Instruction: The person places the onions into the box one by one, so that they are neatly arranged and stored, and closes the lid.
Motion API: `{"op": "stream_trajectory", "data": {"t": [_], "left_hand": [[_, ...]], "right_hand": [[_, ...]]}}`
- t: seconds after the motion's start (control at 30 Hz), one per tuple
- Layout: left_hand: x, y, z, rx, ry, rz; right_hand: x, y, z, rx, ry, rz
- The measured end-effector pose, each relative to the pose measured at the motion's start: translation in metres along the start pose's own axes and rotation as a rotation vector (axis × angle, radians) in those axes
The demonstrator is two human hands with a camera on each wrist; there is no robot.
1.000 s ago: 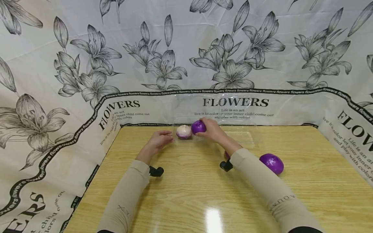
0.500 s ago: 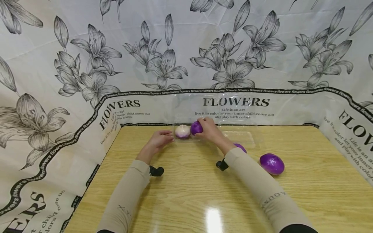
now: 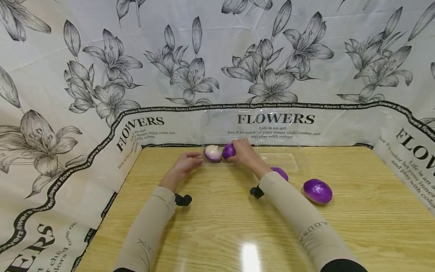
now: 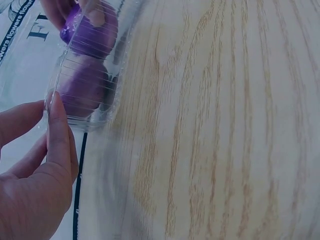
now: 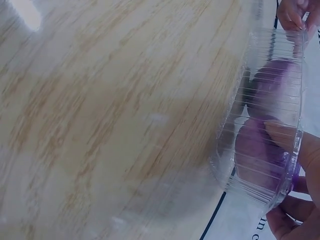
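A clear plastic box (image 4: pixel 119 85) stands at the back of the table. My left hand (image 3: pixel 185 165) pinches its left rim between thumb and fingers, plainest in the left wrist view. Inside, a white-and-purple bulb (image 3: pixel 213 153), onion-like with a pointed tip, sits at the left end. Right beside it is a glossy purple onion-like bulb (image 3: pixel 228 152). My right hand (image 3: pixel 247 155) grips this purple bulb, thumb reaching inside the box wall; the palm hides its right part.
Another purple bulb (image 3: pixel 318 191) lies on the wooden table (image 3: pixel 217 226) to the right. A further purple bulb (image 3: pixel 279 172) is partly hidden behind my right sleeve (image 3: pixel 299 211). Flower-printed cloth (image 3: pixel 190 49) hangs behind the table. A black mount (image 3: pixel 183 200) sits at my left wrist.
My right hand has moved slightly left and down with the purple bulb, settling it beside the white-and-purple one, which has tilted. The left hand has stayed at the rim.
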State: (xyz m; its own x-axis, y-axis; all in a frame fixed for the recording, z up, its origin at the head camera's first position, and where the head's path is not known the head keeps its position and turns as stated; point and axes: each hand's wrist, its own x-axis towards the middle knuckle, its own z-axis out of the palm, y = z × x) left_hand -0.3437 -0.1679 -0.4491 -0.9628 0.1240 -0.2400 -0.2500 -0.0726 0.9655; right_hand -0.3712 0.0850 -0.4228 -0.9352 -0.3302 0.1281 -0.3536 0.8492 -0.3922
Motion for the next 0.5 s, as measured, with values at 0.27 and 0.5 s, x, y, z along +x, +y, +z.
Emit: {"op": "stream_trajectory", "data": {"t": [0.27,0.5], "left_hand": [[0.001,-0.0008,0.0014,0.012,-0.007,0.002],[0.0004,0.0001,-0.0005,0.013,-0.004,-0.003]], "right_hand": [[0.0026,0.0034,0.0048,-0.06,0.007,-0.02],[0.0041,0.0028,0.0056,-0.052,0.0,-0.026]]}}
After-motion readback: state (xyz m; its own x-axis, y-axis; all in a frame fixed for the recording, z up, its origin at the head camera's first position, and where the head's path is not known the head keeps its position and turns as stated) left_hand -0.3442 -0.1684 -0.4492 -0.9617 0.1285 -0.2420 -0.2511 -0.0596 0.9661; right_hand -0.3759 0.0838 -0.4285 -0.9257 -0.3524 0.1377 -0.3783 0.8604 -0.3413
